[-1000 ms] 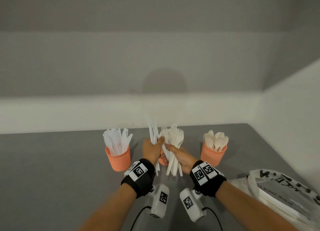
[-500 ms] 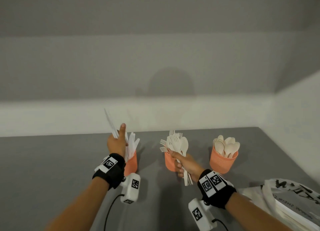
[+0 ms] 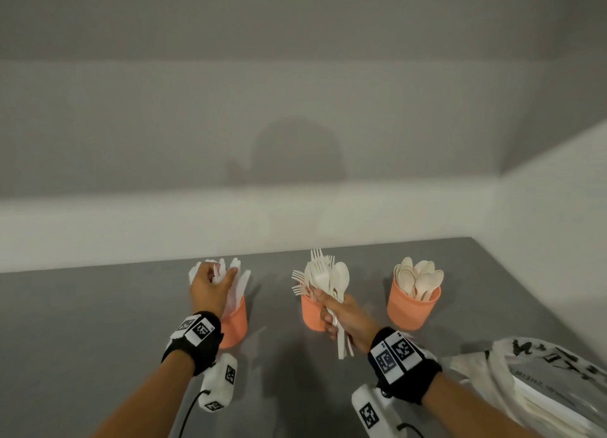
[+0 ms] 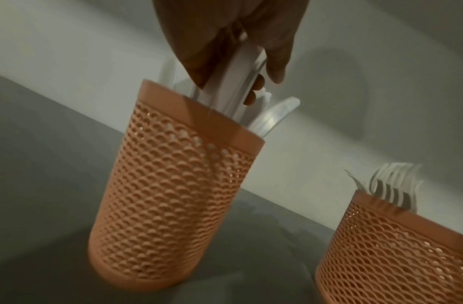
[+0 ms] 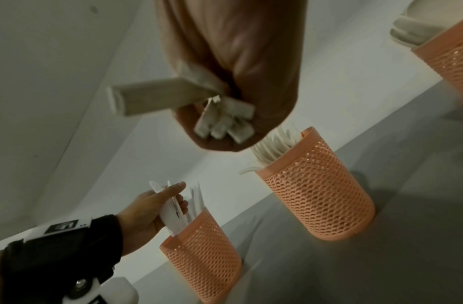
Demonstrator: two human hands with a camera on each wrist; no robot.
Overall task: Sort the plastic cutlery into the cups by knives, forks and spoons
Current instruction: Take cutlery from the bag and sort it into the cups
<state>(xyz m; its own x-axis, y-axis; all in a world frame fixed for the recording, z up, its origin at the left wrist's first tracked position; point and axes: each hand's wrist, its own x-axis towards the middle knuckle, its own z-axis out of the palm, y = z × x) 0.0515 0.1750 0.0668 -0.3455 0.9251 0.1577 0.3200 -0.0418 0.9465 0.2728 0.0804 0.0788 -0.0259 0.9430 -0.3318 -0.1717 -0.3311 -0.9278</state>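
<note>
Three orange mesh cups stand in a row on the grey table. The left cup (image 3: 234, 322) (image 4: 173, 205) holds white knives (image 3: 241, 281). My left hand (image 3: 210, 283) (image 5: 157, 205) is over it, gripping a few knives (image 4: 235, 90) whose handles reach down into the cup. The middle cup (image 3: 312, 313) (image 5: 318, 201) holds forks. In front of it my right hand (image 3: 338, 313) grips a mixed bundle of forks and spoons (image 3: 328, 278), handles sticking out below the fist (image 5: 225, 123). The right cup (image 3: 410, 309) is full of spoons (image 3: 417, 276).
A plastic bag (image 3: 538, 382) with black print lies at the table's front right. A white wall runs behind the cups and along the right side. Bare grey tabletop (image 3: 82, 322) lies left of the cups.
My left hand carried the knives from beside the bundle to the left cup and has lowered them into it. My right hand stays by the middle cup with the bundle.
</note>
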